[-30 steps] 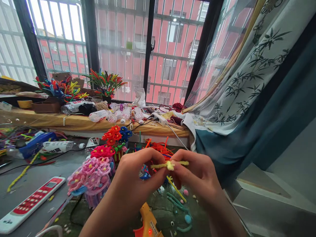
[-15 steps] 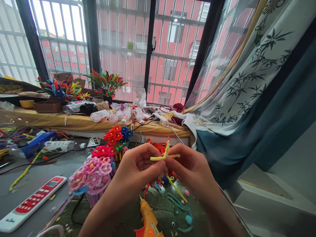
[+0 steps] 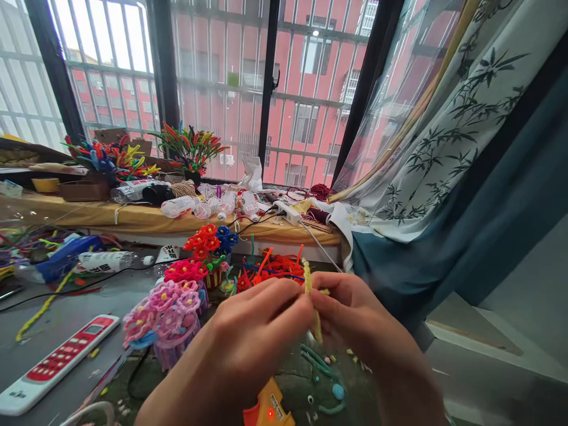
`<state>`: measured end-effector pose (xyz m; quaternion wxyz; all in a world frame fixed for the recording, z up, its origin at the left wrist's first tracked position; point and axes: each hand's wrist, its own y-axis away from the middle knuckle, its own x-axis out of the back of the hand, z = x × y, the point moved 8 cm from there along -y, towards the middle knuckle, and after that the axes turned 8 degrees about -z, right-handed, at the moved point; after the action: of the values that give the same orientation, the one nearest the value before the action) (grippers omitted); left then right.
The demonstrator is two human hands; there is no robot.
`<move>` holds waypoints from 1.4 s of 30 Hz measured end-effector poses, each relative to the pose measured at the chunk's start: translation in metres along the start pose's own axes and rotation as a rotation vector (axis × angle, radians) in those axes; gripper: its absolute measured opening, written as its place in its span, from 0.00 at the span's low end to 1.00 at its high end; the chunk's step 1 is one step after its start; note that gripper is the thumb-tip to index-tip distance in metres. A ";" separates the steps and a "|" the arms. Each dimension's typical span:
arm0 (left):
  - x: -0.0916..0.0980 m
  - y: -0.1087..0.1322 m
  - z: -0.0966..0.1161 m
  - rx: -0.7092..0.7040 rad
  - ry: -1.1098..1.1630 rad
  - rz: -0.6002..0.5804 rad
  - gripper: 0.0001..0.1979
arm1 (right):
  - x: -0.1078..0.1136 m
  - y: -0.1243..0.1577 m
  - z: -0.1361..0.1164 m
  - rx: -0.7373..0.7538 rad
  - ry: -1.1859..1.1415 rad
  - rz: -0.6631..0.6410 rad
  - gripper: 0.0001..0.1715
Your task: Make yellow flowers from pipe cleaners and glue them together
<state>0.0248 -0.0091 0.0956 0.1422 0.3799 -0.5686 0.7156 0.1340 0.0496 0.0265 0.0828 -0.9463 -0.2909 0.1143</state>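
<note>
A pale yellow pipe cleaner piece (image 3: 307,273) with several arms is pinched between my two hands, above the middle of the work surface. My left hand (image 3: 270,322) closes on it from the left, fingers curled and thumb pressed in. From the right, my right hand (image 3: 344,302) grips it with thumb and forefinger. One arm of the piece points up and another slants down between the hands; its centre is hidden by fingers. Below them lies an orange glue gun (image 3: 271,402) with a red light lit, partly covered by my left forearm.
Pink pipe cleaner flowers (image 3: 171,313) stand left of my hands, with red flowers (image 3: 203,241) behind. A white and red remote (image 3: 57,361) lies at left. Teal pipe cleaners (image 3: 319,364) and a blue pompom (image 3: 338,391) lie below. Bottles (image 3: 180,206) and a power strip (image 3: 288,213) line the sill.
My hands have turned the yellow piece, so an arm that pointed left now slants downward. The left hand has rolled over, its back facing up, and both hands sit slightly lower.
</note>
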 end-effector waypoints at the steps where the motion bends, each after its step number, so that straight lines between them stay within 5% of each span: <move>1: 0.001 0.000 0.004 -0.029 -0.010 0.015 0.11 | 0.000 0.000 0.003 -0.006 -0.038 -0.018 0.21; 4: 0.006 -0.001 0.002 -0.005 0.085 0.107 0.09 | -0.001 -0.002 0.005 0.014 -0.122 -0.047 0.25; 7: 0.005 0.002 -0.019 0.212 0.245 0.189 0.09 | 0.001 -0.002 0.002 0.036 -0.102 -0.011 0.22; 13: -0.012 0.007 -0.047 0.520 0.652 0.153 0.03 | 0.000 0.006 -0.011 -0.012 0.055 0.085 0.14; 26: -0.025 0.019 -0.054 0.803 0.997 0.143 0.10 | -0.004 0.007 -0.007 -0.008 0.011 -0.010 0.12; 30: -0.035 0.015 -0.052 0.757 1.128 0.002 0.12 | 0.000 0.007 -0.008 0.013 0.083 0.030 0.14; 33: -0.033 0.013 -0.054 0.721 1.022 -0.010 0.09 | 0.002 0.007 -0.012 0.020 0.138 0.078 0.13; 38: 0.007 0.009 -0.037 0.435 0.309 0.268 0.10 | -0.001 0.005 -0.013 0.047 0.068 0.113 0.12; 42: 0.006 0.006 -0.014 0.194 -0.084 0.198 0.13 | -0.002 0.004 -0.008 0.020 0.037 0.115 0.14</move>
<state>0.0120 0.0009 0.0948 0.0096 0.3634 -0.5368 0.7614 0.1367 0.0446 0.0335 0.0909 -0.9625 -0.2334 0.1044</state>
